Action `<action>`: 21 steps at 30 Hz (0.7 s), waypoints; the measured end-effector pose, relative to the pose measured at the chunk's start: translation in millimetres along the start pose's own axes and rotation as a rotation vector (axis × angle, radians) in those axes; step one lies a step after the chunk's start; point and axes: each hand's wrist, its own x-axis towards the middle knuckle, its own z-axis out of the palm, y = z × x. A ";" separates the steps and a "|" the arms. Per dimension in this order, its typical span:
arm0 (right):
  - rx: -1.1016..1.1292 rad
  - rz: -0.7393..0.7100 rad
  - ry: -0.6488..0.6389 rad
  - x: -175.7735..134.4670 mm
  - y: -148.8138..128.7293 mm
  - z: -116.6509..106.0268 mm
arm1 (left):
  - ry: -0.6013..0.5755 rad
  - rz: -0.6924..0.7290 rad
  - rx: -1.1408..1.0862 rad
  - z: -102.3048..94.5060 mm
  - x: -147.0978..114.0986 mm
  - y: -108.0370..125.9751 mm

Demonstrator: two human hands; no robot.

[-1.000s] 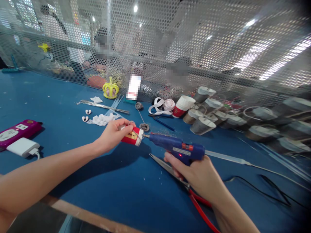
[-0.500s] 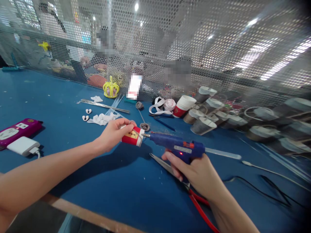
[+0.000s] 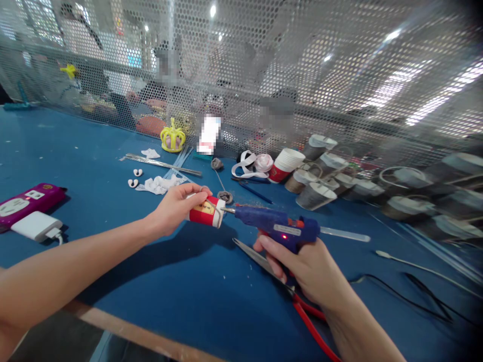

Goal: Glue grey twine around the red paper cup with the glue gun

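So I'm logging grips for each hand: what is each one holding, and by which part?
Left hand grips the red paper cup around its side; right hand holds the blue glue gun by its handle.

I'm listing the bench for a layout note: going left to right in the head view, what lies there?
Power strip → left hand → red cup → glue gun → right hand → grey cups.
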 end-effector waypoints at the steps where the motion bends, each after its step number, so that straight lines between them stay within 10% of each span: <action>1: -0.006 0.001 -0.001 -0.2 0.0 0.0 | -0.002 -0.004 -0.003 0.1 -0.2 0.3; 21: -0.018 0.006 0.009 0.8 -0.1 -2.8 | -0.036 0.044 0.013 -1.5 -0.4 -3.6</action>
